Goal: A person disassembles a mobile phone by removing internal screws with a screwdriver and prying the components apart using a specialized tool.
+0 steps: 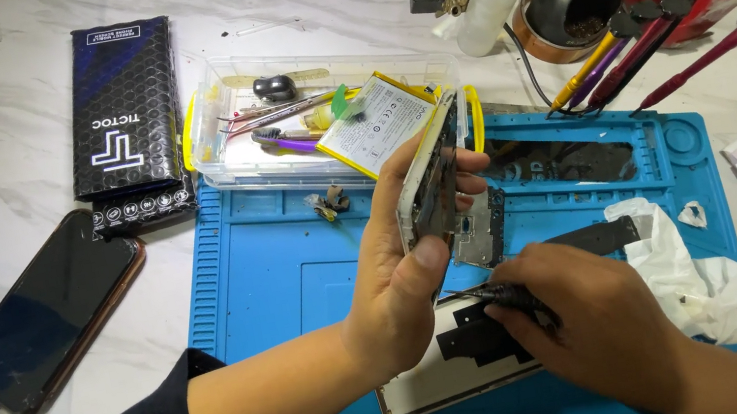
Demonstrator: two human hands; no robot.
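In the middle of the frame the left hand is clamped around an opened phone frame, held on edge and tilted so its narrow side faces up, the thumb pressed against its lower end and the fingers wrapped over the far side. Just below and to the right, the right hand is closed around a dark-handled screwdriver, whose thin tip points left toward the lower end of the phone frame and sits just beside the left thumb. Both hands hover over a blue work mat that fills the centre of the frame. On the mat beneath the hands lies a white back panel with black patches, and a crumpled white cloth sits at the right. Beyond the mat, at upper centre, a clear plastic box holds tweezers, small tools and a flat battery. At upper left a black packet rests on the marble table, and a dark phone with a cable plugged in lies at the left. Several screwdrivers with coloured handles lie at upper right beside a round black holder.
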